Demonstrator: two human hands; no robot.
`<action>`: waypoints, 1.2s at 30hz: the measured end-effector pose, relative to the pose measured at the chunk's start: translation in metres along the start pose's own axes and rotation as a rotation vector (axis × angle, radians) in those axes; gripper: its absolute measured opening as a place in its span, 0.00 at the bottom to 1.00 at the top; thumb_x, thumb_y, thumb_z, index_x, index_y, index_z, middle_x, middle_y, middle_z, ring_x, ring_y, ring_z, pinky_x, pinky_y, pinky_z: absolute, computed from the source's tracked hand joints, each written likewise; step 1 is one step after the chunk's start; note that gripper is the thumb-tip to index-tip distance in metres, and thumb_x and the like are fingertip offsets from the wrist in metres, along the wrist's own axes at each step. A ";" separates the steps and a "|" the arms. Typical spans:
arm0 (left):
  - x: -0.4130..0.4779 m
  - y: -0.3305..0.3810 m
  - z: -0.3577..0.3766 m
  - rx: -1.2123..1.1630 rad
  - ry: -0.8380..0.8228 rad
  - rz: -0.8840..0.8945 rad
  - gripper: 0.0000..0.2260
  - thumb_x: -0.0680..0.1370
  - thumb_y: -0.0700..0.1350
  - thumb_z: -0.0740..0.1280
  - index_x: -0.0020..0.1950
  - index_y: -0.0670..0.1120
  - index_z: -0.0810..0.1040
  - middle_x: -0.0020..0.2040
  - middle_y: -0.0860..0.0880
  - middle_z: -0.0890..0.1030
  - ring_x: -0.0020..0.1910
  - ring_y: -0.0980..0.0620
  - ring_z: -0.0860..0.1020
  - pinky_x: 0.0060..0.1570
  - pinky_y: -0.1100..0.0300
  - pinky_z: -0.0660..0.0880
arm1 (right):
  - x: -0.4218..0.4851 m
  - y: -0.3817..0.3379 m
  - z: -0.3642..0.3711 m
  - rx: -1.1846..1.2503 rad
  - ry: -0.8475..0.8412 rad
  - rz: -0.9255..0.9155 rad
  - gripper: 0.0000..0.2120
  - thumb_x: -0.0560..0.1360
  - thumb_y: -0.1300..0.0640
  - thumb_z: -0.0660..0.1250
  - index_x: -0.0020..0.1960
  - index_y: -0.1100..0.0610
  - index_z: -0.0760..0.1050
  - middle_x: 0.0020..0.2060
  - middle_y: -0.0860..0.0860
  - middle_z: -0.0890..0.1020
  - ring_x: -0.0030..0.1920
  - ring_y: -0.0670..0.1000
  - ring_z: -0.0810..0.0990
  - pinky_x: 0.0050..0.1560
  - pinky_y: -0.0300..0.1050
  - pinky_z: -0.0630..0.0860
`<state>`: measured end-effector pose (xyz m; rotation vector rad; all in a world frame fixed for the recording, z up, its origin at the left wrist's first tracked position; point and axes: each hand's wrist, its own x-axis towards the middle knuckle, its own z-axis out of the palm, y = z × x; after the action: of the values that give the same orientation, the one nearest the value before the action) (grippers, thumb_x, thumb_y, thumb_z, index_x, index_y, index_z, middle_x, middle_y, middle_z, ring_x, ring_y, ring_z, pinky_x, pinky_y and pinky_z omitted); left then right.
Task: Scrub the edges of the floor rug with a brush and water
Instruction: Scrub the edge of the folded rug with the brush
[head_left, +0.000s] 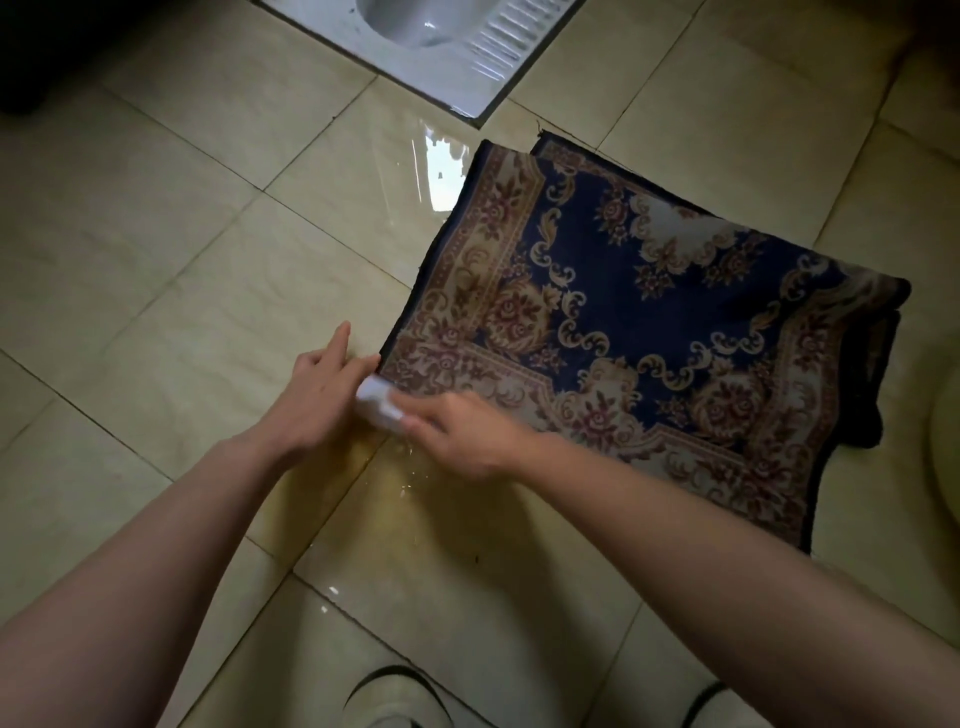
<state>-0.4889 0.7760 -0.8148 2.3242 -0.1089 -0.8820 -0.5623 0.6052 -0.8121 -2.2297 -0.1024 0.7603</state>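
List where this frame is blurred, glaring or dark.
Head view: the right hand and brush are smeared by motion blur; the rug is sharp; a bright glare sits on the wet floor beside the rug; the corners fall dark, top left most.

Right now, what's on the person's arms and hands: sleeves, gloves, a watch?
Nothing visible: the left hand and right hand are ungloved, both forearms bare with no sleeves, no watch or bracelet. The right hand is blurred, so rings cannot be told.

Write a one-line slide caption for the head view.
Right hand presses white brush on the rug corner; left hand touches the edge.
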 end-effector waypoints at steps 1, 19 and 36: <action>0.000 0.004 -0.001 -0.031 0.028 0.015 0.24 0.82 0.57 0.49 0.75 0.51 0.62 0.78 0.54 0.53 0.75 0.52 0.51 0.67 0.52 0.56 | 0.007 0.007 -0.010 0.057 0.101 0.036 0.21 0.83 0.46 0.51 0.75 0.44 0.59 0.37 0.48 0.75 0.31 0.46 0.72 0.30 0.39 0.71; -0.009 0.008 0.021 -0.064 0.366 0.092 0.21 0.83 0.54 0.49 0.74 0.49 0.62 0.71 0.43 0.68 0.70 0.46 0.63 0.65 0.52 0.61 | -0.006 -0.002 0.011 0.038 -0.015 0.025 0.21 0.82 0.44 0.51 0.75 0.42 0.60 0.48 0.54 0.79 0.45 0.50 0.77 0.47 0.47 0.74; -0.018 0.023 0.020 0.229 0.128 0.182 0.21 0.82 0.55 0.49 0.74 0.50 0.61 0.66 0.43 0.75 0.63 0.40 0.73 0.52 0.54 0.66 | -0.034 0.048 -0.022 0.229 0.392 0.237 0.21 0.82 0.44 0.52 0.75 0.42 0.59 0.47 0.53 0.81 0.39 0.50 0.78 0.39 0.47 0.77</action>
<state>-0.5122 0.7521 -0.8027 2.5271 -0.3786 -0.6573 -0.5854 0.5471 -0.8168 -2.1468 0.4251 0.4176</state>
